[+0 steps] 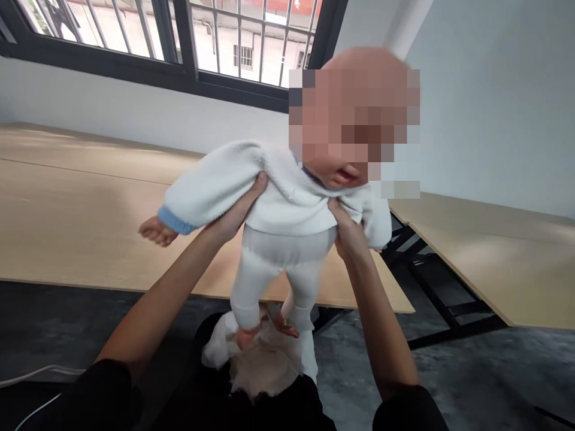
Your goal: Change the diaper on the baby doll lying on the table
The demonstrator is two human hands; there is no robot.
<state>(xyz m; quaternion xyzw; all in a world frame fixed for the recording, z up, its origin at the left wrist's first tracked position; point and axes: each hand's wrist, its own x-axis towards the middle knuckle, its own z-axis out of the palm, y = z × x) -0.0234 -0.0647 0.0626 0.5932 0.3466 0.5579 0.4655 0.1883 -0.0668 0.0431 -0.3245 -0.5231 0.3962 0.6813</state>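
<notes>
Upright in front of me is what looks like a baby doll, dressed in a white top with blue cuffs and white trousers. My left hand grips its side under the outstretched arm, the thumb lying across the chest. On the other side, my right hand wraps round the torso below the armpit, thumb in front. The fingers of both hands are mostly hidden behind the body. Its bare feet hang over a thin whitish cloth or sheet bunched on my lap; contact there is unclear.
A light wooden table runs along the wall beneath a barred window. Another wooden table with black folding legs stands to the right, a gap between them. White cables lie low at the left.
</notes>
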